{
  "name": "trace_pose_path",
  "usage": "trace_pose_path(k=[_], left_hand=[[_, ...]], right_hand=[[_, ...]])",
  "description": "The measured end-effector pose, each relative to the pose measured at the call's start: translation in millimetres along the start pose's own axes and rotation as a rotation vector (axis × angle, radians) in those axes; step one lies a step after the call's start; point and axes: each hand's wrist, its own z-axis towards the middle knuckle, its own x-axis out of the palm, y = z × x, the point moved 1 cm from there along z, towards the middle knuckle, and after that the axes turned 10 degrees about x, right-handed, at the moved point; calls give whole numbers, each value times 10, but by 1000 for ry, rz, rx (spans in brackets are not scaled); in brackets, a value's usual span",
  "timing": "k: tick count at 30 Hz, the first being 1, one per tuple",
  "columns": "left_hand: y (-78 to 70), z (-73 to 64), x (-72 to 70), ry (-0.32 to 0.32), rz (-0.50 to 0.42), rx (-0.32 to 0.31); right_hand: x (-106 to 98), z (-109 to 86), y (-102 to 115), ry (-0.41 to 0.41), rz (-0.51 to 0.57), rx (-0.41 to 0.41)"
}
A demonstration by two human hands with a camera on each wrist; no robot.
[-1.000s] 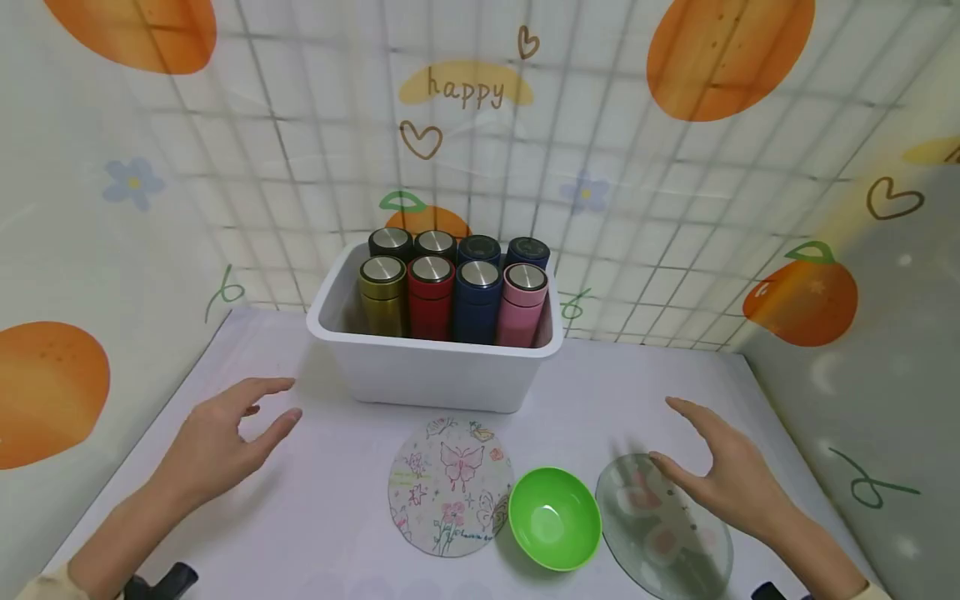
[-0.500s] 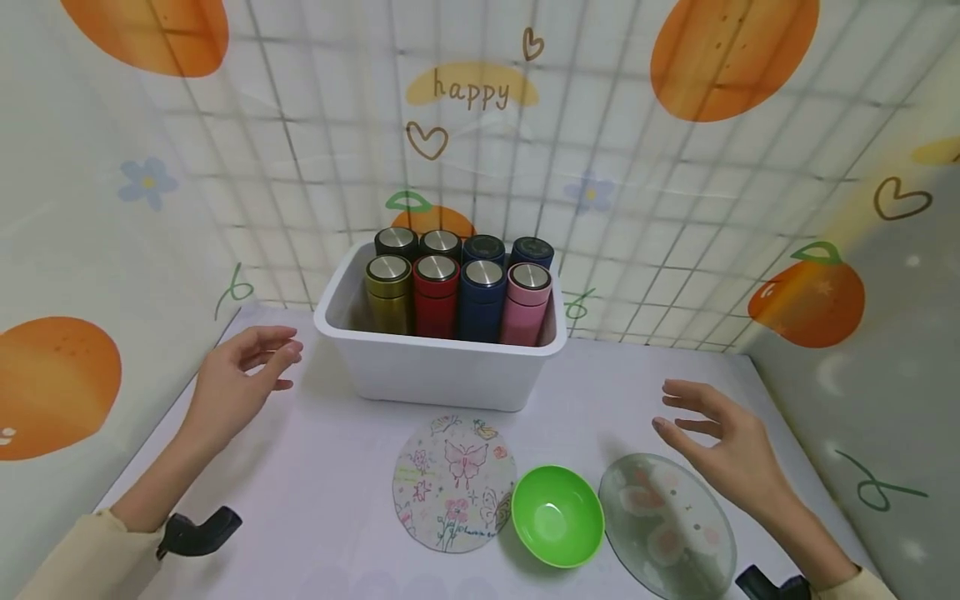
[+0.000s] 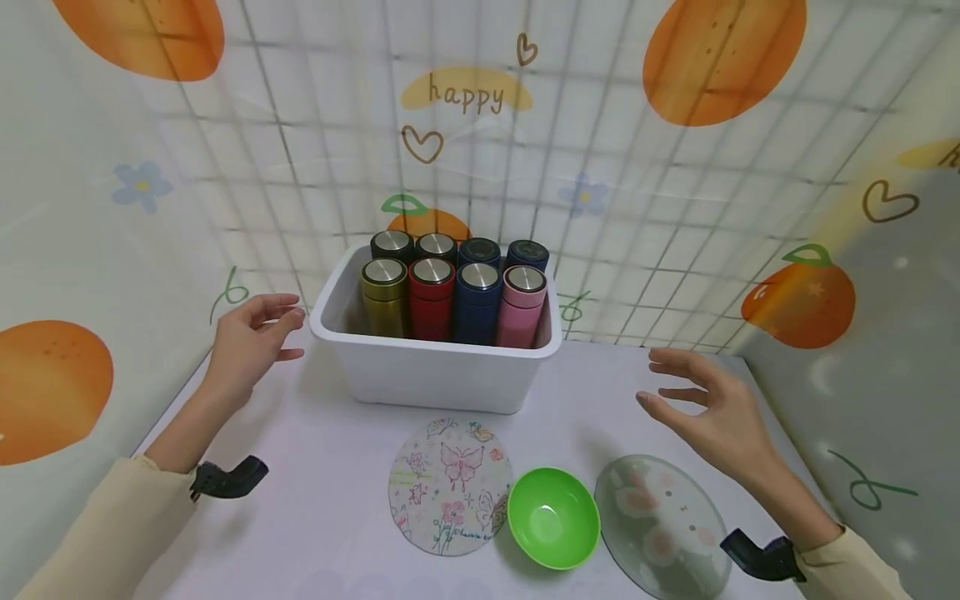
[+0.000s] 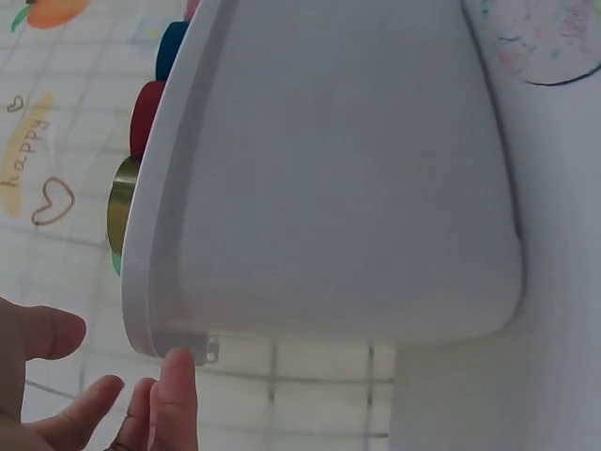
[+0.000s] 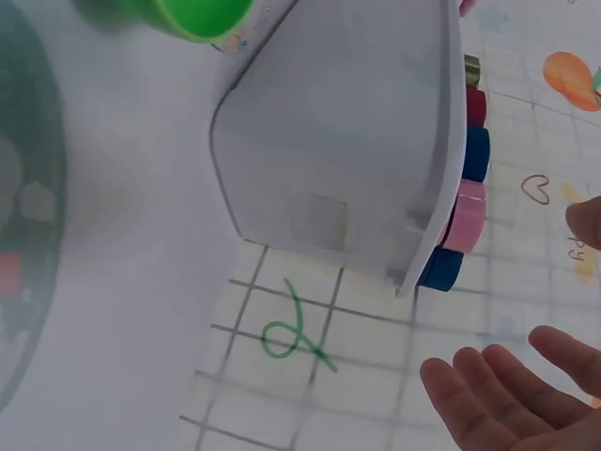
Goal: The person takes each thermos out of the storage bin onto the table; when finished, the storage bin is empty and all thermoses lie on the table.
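Observation:
My left hand [image 3: 251,342] hovers just left of a white plastic bin [image 3: 442,375], fingers loosely bent and holding nothing. In the left wrist view its fingertips [image 4: 177,376] come close to the bin's rim corner. My right hand [image 3: 712,408] is raised to the right of the bin, thumb and fingers spread, nothing in it. Two rows of thermos flasks stand upright in the bin. In front are a gold flask [image 3: 386,308], a red flask [image 3: 431,308], a blue flask [image 3: 477,312] and a pink flask [image 3: 521,312]; black and dark blue lids [image 3: 480,250] show behind.
Before the bin lie a round mat with butterfly drawings [image 3: 450,492], a green bowl [image 3: 553,517] and a round grey-green mat with a cartoon face [image 3: 660,533]. A curtain with orange prints over a wire grid [image 3: 637,192] closes the back of the white table [image 3: 322,500].
My left hand has moved forward and slightly right, toward the bin's left end. My right hand has risen forward from over the cartoon mat. Bin, flasks and bowl stay in place.

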Motion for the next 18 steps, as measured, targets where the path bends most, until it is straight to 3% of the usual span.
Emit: trace_pose_path(k=[9, 18], left_hand=[[-34, 220, 112, 63, -17, -84], [17, 381, 131, 96, -22, -142]], right_hand=[[113, 159, 132, -4, 27, -27], [155, 244, 216, -3, 9, -35]])
